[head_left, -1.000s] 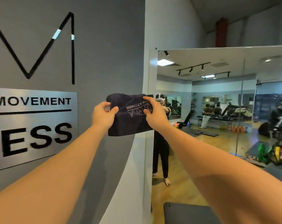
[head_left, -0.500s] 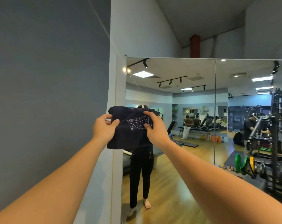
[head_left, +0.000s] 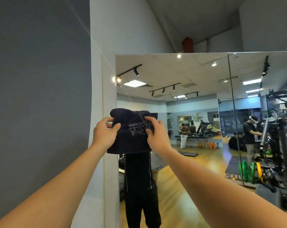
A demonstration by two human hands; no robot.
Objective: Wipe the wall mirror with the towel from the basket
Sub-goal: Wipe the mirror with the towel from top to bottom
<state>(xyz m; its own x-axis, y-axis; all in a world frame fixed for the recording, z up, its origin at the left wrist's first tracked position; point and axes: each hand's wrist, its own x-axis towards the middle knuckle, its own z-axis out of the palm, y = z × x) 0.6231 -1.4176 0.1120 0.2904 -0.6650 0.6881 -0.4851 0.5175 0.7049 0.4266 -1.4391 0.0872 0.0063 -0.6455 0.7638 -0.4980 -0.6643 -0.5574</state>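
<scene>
Dark towel (head_left: 131, 139) held up in both hands before the left edge of the wall mirror (head_left: 188, 112)

The towel is folded, with pale lettering upside down across its face, and hangs at about head height, covering the head of the person's own reflection. The left hand (head_left: 104, 134) grips its left side, thumb curled over the front; the right hand (head_left: 157, 135) pinches its right side, fingers bunching the cloth near the print. Whether the towel touches the glass cannot be told. The mirror reflects a gym floor, ceiling track lights, other people and weight plates (head_left: 249, 171). A grey wall (head_left: 41, 96) stands to the left
</scene>
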